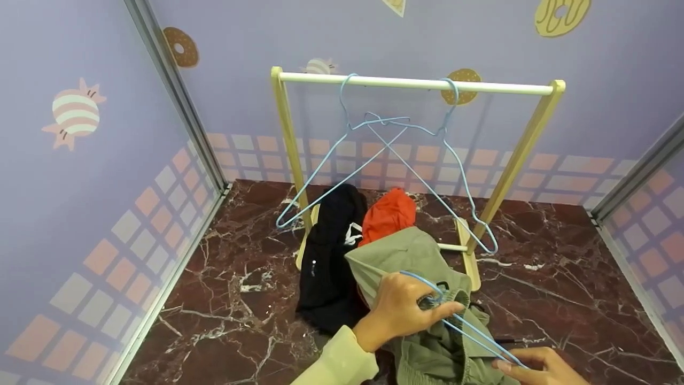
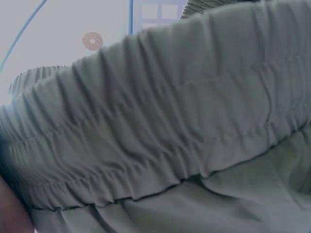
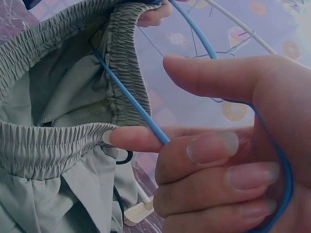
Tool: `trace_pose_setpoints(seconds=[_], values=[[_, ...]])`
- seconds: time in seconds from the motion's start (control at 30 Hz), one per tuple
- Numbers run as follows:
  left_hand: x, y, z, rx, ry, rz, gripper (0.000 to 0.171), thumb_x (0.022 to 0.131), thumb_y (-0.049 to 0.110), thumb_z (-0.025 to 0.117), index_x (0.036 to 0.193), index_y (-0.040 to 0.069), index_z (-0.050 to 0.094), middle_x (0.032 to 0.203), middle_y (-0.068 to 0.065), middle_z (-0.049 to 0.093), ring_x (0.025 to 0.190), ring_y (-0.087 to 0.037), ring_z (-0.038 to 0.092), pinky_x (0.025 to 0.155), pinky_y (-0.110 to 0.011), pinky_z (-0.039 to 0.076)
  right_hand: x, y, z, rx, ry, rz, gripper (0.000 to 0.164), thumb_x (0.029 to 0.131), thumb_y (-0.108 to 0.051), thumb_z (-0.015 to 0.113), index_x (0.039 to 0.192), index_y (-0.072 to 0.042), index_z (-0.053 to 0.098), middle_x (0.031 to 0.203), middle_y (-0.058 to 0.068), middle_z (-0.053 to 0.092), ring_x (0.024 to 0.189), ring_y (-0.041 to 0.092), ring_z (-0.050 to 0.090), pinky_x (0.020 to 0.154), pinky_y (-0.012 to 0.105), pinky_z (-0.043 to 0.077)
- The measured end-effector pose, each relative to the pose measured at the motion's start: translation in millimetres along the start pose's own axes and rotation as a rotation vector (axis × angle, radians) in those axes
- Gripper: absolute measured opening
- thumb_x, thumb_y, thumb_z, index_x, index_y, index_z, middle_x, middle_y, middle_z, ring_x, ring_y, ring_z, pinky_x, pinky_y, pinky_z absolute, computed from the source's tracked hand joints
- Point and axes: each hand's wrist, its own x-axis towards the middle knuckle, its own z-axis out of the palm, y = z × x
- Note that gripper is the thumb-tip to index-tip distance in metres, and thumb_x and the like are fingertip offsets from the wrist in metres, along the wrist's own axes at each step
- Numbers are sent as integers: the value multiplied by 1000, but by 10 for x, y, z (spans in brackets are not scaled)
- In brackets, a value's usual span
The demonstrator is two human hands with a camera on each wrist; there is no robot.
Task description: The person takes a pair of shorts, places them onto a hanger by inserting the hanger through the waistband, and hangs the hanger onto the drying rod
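Observation:
Grey-green pants with a gathered elastic waistband lie bunched in front of me. My left hand grips the waistband at its upper edge, thumb pointing right. A blue wire hanger runs from beside that hand, partly inside the waist opening. Its other end is held by my right hand, with fingers curled round the wire in the right wrist view. The waistband fills most of the left wrist view and hides the left fingers. A dark cord loop hangs near the waistband.
Behind stands a wooden rack with a white rail, where two more blue hangers hang. A black garment and a red garment lie on the dark marbled surface. Patterned panels enclose the sides and back.

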Motion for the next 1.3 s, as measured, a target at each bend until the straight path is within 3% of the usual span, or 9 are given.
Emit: trace_pose_setpoints(seconds=[0.17, 0.43, 0.6, 0.7, 0.8, 1.0, 1.17, 1.3], values=[[10, 38, -2, -3, -7, 26, 55, 89, 48, 50, 46, 22, 29, 42, 10, 19, 39, -4, 11, 43, -17, 5, 8, -31, 16, -28, 12, 19, 34, 95, -27, 45, 100, 0, 66, 53, -10, 39, 41, 1, 34, 43, 26, 40], [40, -15, -4, 22, -31, 55, 55, 93, 42, 47, 46, 21, 27, 42, 9, 18, 40, -6, 6, 43, -18, 4, 19, -45, -7, 31, -39, -54, 37, 97, -20, 41, 118, 7, 56, 53, -10, 38, 41, 3, 29, 38, 25, 35], [59, -67, -29, 33, -1, 65, 54, 93, 38, 48, 47, 19, 28, 44, 9, 19, 41, -5, 7, 44, -18, 4, 5, -8, -13, 114, -48, -237, 35, 98, -7, 36, 124, 12, 46, 61, 0, 52, 42, 22, 29, 41, 29, 39], [57, -79, -41, 29, 16, 70, 53, 93, 37, 49, 47, 19, 28, 44, 10, 20, 40, -3, 9, 44, -17, 4, -13, 37, -19, 205, -90, -357, 35, 97, 1, 30, 127, 11, 44, 72, 6, 61, 46, 31, 27, 40, 36, 34], [53, -81, -47, 2, 28, 75, 53, 93, 35, 50, 47, 19, 28, 43, 10, 21, 39, -2, 11, 43, -16, 6, -38, 70, -40, 293, -143, -408, 38, 97, 3, 26, 132, 5, 42, 84, 8, 64, 51, 30, 29, 43, 40, 31], [47, -101, -52, -86, 54, 50, 51, 94, 30, 49, 47, 19, 30, 43, 10, 24, 40, -1, 13, 45, -14, 10, -130, 52, -85, 384, -179, -467, 41, 96, 7, 21, 137, 9, 29, 105, 14, 61, 60, 23, 46, 46, 42, 34], [39, -161, -60, -140, 97, 3, 50, 95, 28, 47, 47, 19, 33, 44, 10, 26, 40, 0, 17, 45, -13, 12, -193, 29, -75, 489, -112, -501, 46, 93, 13, 25, 139, 10, 21, 116, 20, 57, 69, 19, 60, 47, 44, 37], [44, -194, -65, -139, 141, -14, 51, 95, 29, 46, 48, 18, 31, 44, 9, 24, 40, -2, 15, 44, -14, 9, -156, 40, -60, 333, 86, -446, 50, 91, 13, 35, 139, 6, 25, 113, 16, 62, 63, 17, 60, 43, 39, 41]])
